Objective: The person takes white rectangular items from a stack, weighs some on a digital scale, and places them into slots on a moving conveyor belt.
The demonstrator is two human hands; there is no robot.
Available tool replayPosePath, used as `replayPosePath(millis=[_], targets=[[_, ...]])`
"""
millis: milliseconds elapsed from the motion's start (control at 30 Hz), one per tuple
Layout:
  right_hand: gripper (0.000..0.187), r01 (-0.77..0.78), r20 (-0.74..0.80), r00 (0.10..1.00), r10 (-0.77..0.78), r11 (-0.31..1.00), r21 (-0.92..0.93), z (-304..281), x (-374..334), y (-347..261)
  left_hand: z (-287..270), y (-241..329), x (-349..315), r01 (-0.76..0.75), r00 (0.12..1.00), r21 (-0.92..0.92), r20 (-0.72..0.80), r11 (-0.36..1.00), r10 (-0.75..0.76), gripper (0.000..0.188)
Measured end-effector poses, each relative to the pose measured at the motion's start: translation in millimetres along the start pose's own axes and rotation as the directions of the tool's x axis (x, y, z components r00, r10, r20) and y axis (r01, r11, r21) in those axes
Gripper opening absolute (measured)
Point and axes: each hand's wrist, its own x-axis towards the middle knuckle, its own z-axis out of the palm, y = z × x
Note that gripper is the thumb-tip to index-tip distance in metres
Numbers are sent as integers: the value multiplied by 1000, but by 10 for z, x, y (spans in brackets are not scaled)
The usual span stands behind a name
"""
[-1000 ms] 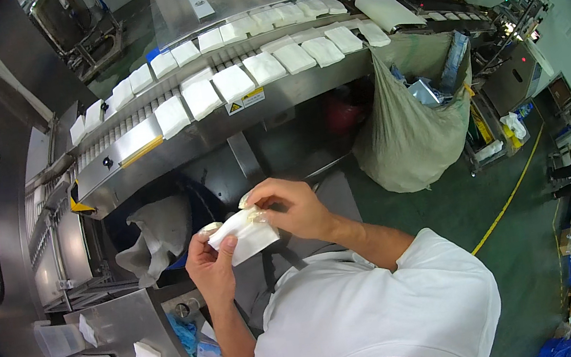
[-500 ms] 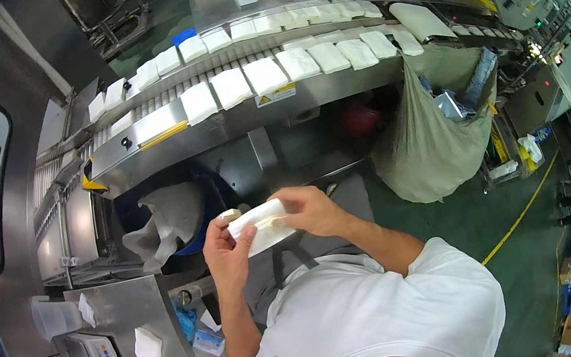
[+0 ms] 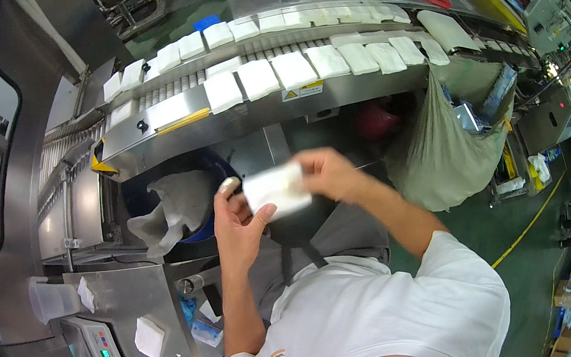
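A white folded pad (image 3: 274,193), blurred by motion, is held up in front of my body, between my two hands. My right hand (image 3: 329,175) pinches its right end. At the lower left corner, the thumb of my left hand (image 3: 237,223) overlaps the pad, while the curled fingers sit at its left edge and are partly hidden. Something pale covers the tip of one left finger. Beyond the hands, similar white pads (image 3: 293,70) lie side by side along the near edge of a steel roller conveyor (image 3: 184,90).
Another row of white pads (image 3: 217,35) runs along the conveyor's far side. Below it stand a blue bin (image 3: 137,200) with a pale liner and a large greenish sack (image 3: 438,163) of scraps. A steel table (image 3: 121,288) at lower left carries a scale (image 3: 97,351) and one white pad (image 3: 149,338).
My hands and the pad have moved up, away from my body, and slightly right. The pad is now more level and blurred. The whole view has shifted a little.
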Motion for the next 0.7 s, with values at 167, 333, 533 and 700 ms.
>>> replayPosePath(millis=[167, 333, 533, 700], targets=[[24, 263, -460, 869, -183, 958, 116, -906, 1437, -767, -152, 48, -61, -82, 996, -126, -47, 989, 77, 73], [28, 115, -512, 680, -525, 766, -632, -2494, 3096, -823, -164, -22, -352, -24, 1000, -53, -5, 998, 23, 63], [45, -591, -553, 779, -295, -52, -805, -2672, 3618, -858, -436, -136, -713, -4, 993, -13, -120, 1000, 2, 58], [46, -345, -244, 905, -348, -264, -901, -2541, 3593, -852, -569, -68, -969, 2, 981, -4, -195, 1000, -3, 56]])
